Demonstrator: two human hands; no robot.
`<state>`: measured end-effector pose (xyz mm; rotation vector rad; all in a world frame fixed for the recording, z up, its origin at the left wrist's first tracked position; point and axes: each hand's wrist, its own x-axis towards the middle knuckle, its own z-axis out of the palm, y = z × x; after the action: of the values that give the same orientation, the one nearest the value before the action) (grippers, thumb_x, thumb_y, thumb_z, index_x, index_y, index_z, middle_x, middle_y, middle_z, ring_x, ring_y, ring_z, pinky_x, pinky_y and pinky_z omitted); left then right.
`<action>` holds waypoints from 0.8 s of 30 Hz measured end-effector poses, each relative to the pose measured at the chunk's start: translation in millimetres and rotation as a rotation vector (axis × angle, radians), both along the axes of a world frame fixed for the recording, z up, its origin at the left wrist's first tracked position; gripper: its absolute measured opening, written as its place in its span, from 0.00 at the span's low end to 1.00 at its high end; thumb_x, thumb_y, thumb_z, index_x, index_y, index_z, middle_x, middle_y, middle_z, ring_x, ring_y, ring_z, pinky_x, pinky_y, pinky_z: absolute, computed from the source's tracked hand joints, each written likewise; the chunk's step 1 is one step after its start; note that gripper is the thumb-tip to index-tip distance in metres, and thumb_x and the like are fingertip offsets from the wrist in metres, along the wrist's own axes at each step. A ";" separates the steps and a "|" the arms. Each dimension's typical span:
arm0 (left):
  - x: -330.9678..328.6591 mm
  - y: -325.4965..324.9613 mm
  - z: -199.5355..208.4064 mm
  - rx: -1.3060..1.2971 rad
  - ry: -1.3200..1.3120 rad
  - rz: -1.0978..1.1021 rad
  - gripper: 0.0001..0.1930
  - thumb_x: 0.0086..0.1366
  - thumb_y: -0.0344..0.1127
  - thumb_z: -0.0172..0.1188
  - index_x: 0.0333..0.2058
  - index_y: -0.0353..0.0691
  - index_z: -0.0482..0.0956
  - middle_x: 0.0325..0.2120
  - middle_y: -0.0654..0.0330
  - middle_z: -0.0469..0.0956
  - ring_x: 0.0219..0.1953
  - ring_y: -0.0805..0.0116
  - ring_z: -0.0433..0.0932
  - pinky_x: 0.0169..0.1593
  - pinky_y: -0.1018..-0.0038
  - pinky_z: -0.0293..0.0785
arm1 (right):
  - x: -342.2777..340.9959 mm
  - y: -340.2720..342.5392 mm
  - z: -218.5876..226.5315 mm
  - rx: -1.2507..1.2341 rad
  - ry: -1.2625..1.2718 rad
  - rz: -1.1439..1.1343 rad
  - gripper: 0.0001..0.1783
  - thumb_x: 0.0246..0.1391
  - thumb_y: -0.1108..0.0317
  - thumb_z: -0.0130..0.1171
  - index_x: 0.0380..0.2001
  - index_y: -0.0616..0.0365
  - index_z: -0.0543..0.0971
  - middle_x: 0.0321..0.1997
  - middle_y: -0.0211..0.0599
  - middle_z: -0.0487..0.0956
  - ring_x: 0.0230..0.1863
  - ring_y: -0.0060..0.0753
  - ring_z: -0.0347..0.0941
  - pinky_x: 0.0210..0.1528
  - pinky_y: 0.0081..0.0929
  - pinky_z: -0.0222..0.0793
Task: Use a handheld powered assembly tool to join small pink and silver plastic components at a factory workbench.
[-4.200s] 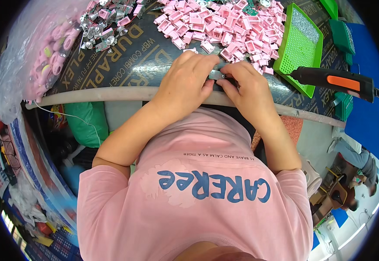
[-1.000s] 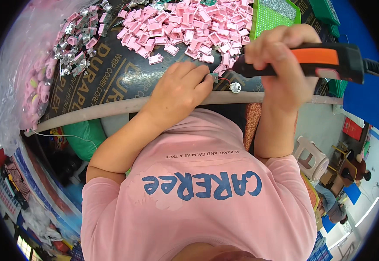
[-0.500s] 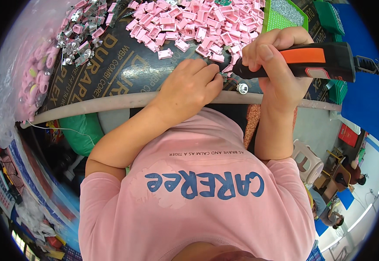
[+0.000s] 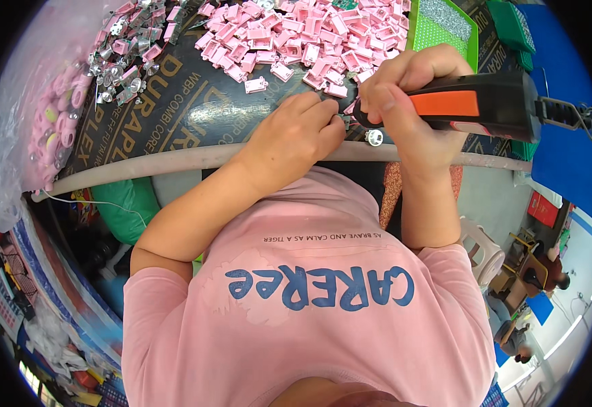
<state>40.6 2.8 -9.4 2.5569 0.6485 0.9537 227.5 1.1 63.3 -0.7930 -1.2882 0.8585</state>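
My right hand (image 4: 415, 102) is wrapped round a black and orange electric screwdriver (image 4: 479, 107), held nearly level with its nose toward my left hand. My left hand (image 4: 307, 127) is closed at the table's near edge, fingertips just left of that nose. Whatever it pinches is mostly hidden by the fingers. Close to the screwdriver's nose lies a small round silvery cup (image 4: 374, 138). Beyond both hands spreads a heap of small pink plastic housings (image 4: 309, 41), with a single pink housing (image 4: 256, 85) at its near side.
At the far left lies a pile of pink parts with silvery cups and wires (image 4: 123, 61). Beside it, a clear bag (image 4: 55, 129) holds pink pieces. A green tray (image 4: 474, 51) with small metal bits stands at the far right. The screwdriver's cord (image 4: 567, 114) trails right.
My right hand and the screwdriver have shifted slightly left, and the tool's cord end has dipped. My left hand has barely moved.
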 end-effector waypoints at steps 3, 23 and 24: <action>-6.6 3.9 7.0 -0.054 0.025 -0.054 0.05 0.59 0.31 0.62 0.34 0.38 0.79 0.39 0.56 0.78 0.43 0.56 0.78 0.50 0.62 0.78 | 1.0 -2.9 2.6 -0.032 -0.012 0.042 0.19 0.45 0.86 0.74 0.36 0.61 0.75 0.29 0.32 0.81 0.27 0.19 0.77 0.32 0.20 0.74; -10.1 6.7 39.4 -0.090 0.141 0.179 0.11 0.61 0.26 0.66 0.43 0.39 0.84 0.45 0.54 0.81 0.44 0.52 0.81 0.49 0.58 0.79 | 135.3 2.1 1.4 0.092 -0.043 -0.587 0.09 0.53 0.81 0.74 0.31 0.66 0.80 0.23 0.40 0.83 0.22 0.30 0.81 0.30 0.26 0.78; -8.1 2.6 38.6 -0.186 0.218 0.227 0.10 0.61 0.26 0.67 0.42 0.39 0.83 0.44 0.54 0.81 0.43 0.52 0.81 0.48 0.57 0.79 | 135.6 2.9 0.2 0.092 -0.056 -0.588 0.09 0.53 0.80 0.74 0.32 0.67 0.81 0.23 0.40 0.83 0.22 0.30 0.81 0.30 0.26 0.78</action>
<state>32.5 5.4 29.2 2.4759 1.0564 0.6478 363.0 3.9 63.5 -1.0543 -1.0466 0.3052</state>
